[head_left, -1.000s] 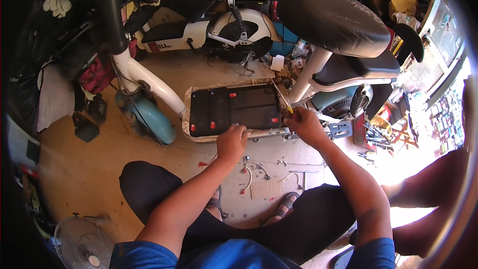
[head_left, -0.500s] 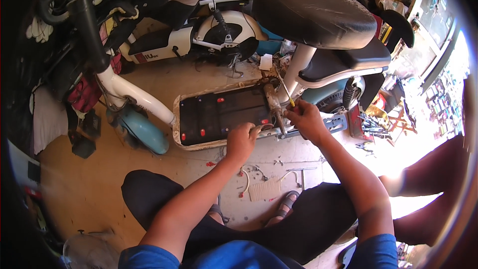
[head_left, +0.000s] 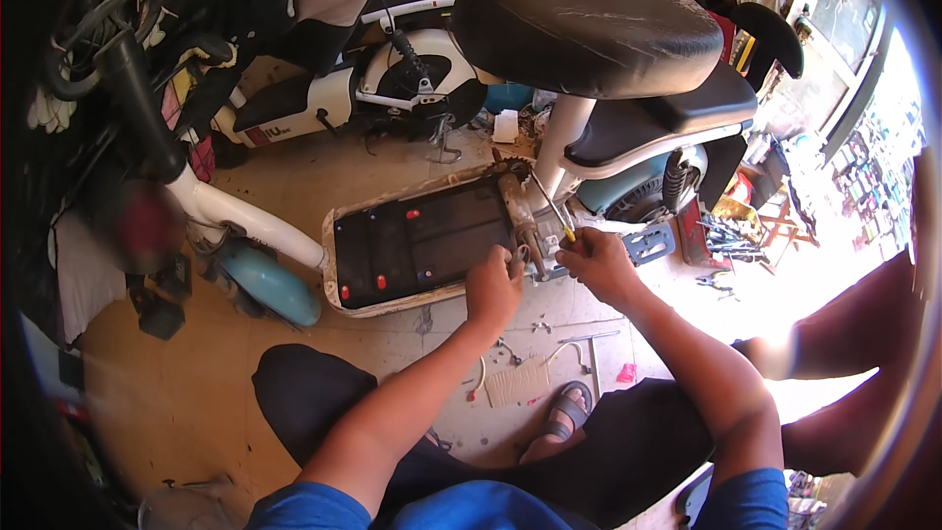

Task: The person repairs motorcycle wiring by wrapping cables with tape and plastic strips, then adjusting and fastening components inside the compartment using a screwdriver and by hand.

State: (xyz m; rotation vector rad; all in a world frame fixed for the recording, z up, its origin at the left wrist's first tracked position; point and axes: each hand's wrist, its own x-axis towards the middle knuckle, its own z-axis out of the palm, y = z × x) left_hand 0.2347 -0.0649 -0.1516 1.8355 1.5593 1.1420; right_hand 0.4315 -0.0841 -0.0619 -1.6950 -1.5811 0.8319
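Observation:
My right hand [head_left: 601, 260] is closed around a screwdriver [head_left: 569, 233] with a yellow and red handle. Its thin shaft slants up and away beside the seat post of an electric scooter. My left hand [head_left: 494, 285] is closed in a pinch at the near end of the scooter's rusty cross tube [head_left: 517, 216]. A short wire seems to loop at its fingertips, though what they grip is mostly hidden. Left of the tube, a black panel with red pieces [head_left: 432, 250] lies inside the pale footboard frame [head_left: 343, 309].
The scooter's black seat [head_left: 589, 29] overhangs the work spot. Short wires, bolts and a piece of cardboard [head_left: 518, 385] lie on the floor before me. Tools [head_left: 731, 236] are heaped at right, near another person's leg [head_left: 844, 334]. A second white scooter [head_left: 324, 103] stands behind.
The view has shifted, so the scooter sits further left. My left hand has come nearer the tube's end and my right hand. The screwdriver stays in my right hand.

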